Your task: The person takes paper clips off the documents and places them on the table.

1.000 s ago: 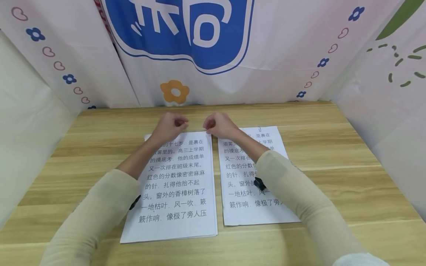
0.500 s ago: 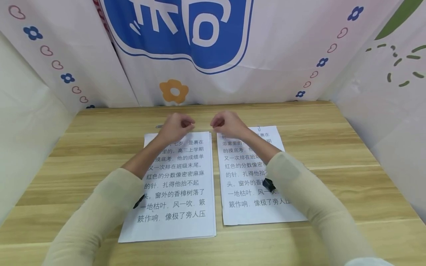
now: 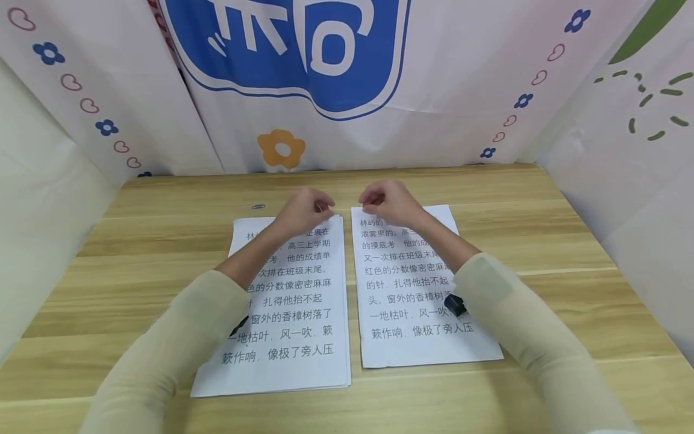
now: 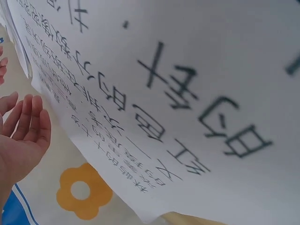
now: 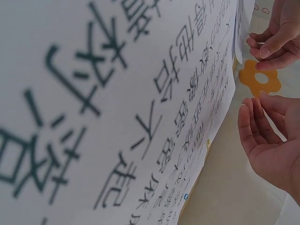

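Observation:
Two stacks of printed paper lie side by side on the table. My left hand (image 3: 308,211) hovers by the upper right corner of the left stack (image 3: 295,367). My right hand (image 3: 394,202) is over the top edge of the right stack (image 3: 401,349). Both hands have loosely bent fingers; nothing shows between thumb and fingers of my left hand (image 4: 23,140) or my right hand (image 5: 274,140) in the wrist views. A paper clip (image 3: 258,207) lies just beyond the left stack. A small yellow loop (image 5: 208,141) and a blue one (image 5: 186,196) show at the paper's edge.
The wooden table (image 3: 542,241) extends on both sides of the paper. A white printed cloth (image 3: 444,132) with a blue emblem and an orange flower (image 3: 281,148) hangs at its back edge. White side walls (image 3: 623,199) flank the table.
Both hands have moved to the right, a short gap staying between them. The paper clip beyond the left stack has come into view, and the clip atop the right stack is now covered.

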Action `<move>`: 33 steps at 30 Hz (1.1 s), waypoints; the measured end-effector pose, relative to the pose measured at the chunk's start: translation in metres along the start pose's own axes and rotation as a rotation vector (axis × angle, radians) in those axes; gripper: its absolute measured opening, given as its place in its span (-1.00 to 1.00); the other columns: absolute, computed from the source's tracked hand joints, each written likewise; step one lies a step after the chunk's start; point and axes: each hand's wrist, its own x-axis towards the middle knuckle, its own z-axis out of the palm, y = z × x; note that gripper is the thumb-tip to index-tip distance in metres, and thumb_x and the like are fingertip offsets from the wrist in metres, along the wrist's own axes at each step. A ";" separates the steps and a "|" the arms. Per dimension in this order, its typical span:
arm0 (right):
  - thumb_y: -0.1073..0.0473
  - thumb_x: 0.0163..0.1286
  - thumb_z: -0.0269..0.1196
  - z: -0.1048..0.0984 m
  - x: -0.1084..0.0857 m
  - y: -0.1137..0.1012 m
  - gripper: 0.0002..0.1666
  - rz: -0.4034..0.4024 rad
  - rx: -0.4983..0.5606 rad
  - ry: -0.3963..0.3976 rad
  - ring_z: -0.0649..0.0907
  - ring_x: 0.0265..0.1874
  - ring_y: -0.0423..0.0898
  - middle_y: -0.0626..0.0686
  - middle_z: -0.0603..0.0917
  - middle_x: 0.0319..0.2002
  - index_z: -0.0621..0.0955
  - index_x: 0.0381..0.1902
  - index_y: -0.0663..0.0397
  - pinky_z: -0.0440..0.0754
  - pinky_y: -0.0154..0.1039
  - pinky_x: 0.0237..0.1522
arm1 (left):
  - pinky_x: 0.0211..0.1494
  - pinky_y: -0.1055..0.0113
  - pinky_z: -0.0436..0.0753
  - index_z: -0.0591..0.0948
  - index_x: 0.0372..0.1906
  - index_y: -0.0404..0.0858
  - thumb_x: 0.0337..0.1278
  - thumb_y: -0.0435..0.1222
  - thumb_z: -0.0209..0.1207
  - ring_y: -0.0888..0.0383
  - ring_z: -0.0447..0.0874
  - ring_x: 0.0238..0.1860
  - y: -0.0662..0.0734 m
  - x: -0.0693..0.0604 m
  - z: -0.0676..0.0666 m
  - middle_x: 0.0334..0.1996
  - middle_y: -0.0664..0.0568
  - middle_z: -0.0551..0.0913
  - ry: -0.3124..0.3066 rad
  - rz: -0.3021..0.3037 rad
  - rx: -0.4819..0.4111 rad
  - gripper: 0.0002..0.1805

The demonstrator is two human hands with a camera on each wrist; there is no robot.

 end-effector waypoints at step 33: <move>0.36 0.42 0.30 -0.048 -0.039 0.035 -0.72 0.089 -0.115 0.102 0.67 -0.08 0.12 0.24 0.73 -0.11 0.68 0.05 0.37 0.62 -0.06 0.06 | 0.11 0.24 0.70 0.61 0.23 -0.41 0.32 -0.46 0.28 -0.04 0.68 0.03 0.025 0.029 0.026 0.04 -0.20 0.69 -0.096 -0.076 0.026 -0.60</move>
